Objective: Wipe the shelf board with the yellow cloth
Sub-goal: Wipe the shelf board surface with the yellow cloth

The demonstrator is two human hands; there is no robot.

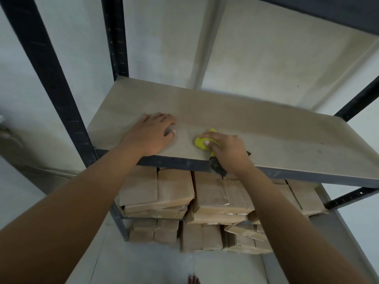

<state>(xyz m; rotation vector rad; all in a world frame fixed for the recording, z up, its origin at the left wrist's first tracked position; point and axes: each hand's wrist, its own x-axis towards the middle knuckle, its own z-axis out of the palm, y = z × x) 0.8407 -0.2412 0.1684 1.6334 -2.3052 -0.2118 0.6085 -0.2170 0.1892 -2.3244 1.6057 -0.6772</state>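
The right hand point(227, 150) covers most of the yellow cloth point(200, 143); the shelf board point(266, 128) looks motion-blurred.

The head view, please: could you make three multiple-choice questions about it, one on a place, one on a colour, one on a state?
1. Where does the yellow cloth lie?
A. On the shelf board, near its front edge
B. On the floor
C. On the cardboard boxes

2. What colour are the shelf posts?
A. White
B. Dark, nearly black
C. Red

3. How is the left hand?
A. Gripping a box
B. Holding the cloth
C. Resting flat on the board

Answers: 1 A, the right hand presses it there; 2 B, the posts look dark against the pale wall; 3 C, its fingers lie flat on the board, holding nothing.
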